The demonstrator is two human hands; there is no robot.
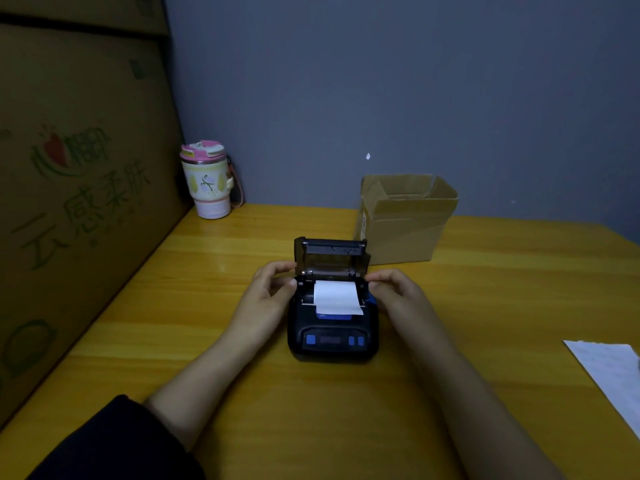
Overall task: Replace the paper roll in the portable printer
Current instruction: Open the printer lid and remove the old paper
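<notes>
A black portable printer (332, 336) with blue buttons sits on the yellow wooden table (242, 393). Its lid (330, 252) stands up at the back. A white paper roll (335, 296) lies in the open bay, its loose end draped forward over the front edge. My left hand (268, 294) touches the printer's left side by the lid hinge, thumb and fingers pinched there. My right hand (391, 287) is at the right side, fingertips at the hinge corner. Whether either hand truly grips the printer is hard to tell.
An open cardboard box (405, 220) stands just behind the printer to the right. A pink-lidded tumbler (207, 180) sits in the back left corner. A large printed carton (76, 188) walls the left side. A white sheet (613, 375) lies at the right edge.
</notes>
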